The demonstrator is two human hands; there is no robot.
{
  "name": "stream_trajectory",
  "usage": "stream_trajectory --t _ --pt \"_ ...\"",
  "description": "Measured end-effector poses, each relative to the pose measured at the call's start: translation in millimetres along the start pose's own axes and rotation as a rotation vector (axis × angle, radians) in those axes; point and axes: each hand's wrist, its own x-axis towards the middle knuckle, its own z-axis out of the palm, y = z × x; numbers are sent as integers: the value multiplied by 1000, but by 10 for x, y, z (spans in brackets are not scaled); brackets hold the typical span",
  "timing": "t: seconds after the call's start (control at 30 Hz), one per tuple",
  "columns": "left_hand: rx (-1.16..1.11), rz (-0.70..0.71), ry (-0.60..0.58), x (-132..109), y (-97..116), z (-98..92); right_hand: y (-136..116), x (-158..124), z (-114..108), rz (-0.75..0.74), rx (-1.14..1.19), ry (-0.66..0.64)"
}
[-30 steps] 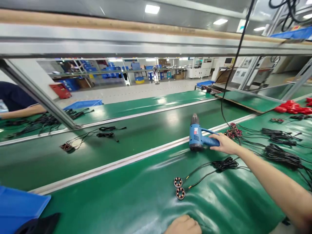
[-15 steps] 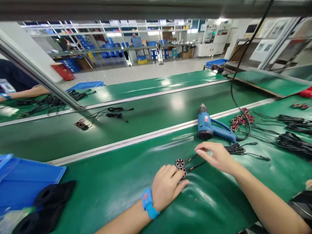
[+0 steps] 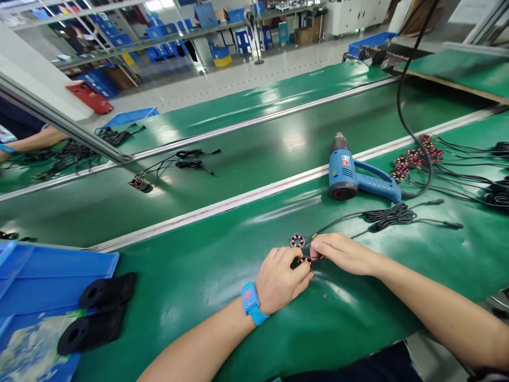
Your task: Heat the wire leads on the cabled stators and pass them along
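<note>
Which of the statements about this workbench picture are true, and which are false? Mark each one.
1. The left hand and the right hand both touch a small round coil on the green mat. True.
2. The right hand grips the blue heat gun. False: the heat gun lies on the mat beyond both hands, untouched.
3. A blue wristband sits on the left wrist. True.
4. The second round coil lies inside the blue tray. False: it lies on the mat, just beyond the coil at the hands.
</note>
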Motion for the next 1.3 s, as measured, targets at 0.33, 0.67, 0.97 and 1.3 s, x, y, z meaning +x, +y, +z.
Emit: stream_trajectory --t 0.33,0.67,0.97,1.3 --pt "-59 43 -27 4 78 -36 57 13 -7 193 493 -239" --pt "-169 -239 26 26 -133 -61 -76 -12 -344 -141 -59 190" --pt "-235 -207 -44 42 -311 87 -23 290 -120 -134 -424 -8" --pt "-310 -200 112 62 -148 50 39 239 -174 30 146 -120"
